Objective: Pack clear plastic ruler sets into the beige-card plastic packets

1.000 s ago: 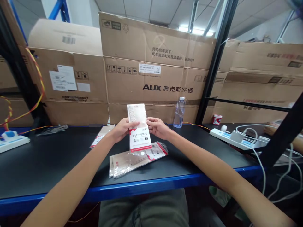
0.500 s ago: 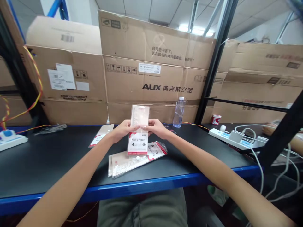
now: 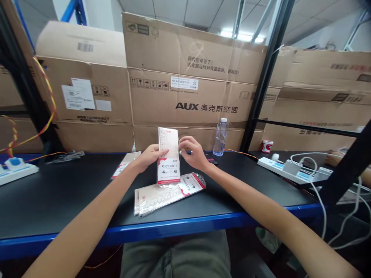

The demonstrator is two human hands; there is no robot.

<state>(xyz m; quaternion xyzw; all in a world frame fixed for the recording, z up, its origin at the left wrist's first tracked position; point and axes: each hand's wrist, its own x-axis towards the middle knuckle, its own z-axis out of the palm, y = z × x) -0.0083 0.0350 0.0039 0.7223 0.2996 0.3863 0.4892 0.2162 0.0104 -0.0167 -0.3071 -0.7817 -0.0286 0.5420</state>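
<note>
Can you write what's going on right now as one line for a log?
Left hand: holds ruler packet upright | Right hand: beside packet's edge | Table: second ruler packet lying flat

since a moment ago, the right hand (image 3: pixel 193 153) has let go of the clear ruler-set packet (image 3: pixel 168 154) and lifted off it, its fingers now curled just beside the packet's right edge. the left hand (image 3: pixel 149 157) alone grips the packet now, and the packet has dropped lower, its bottom edge reaching the flat packet (image 3: pixel 169 197) on the near side.
</note>
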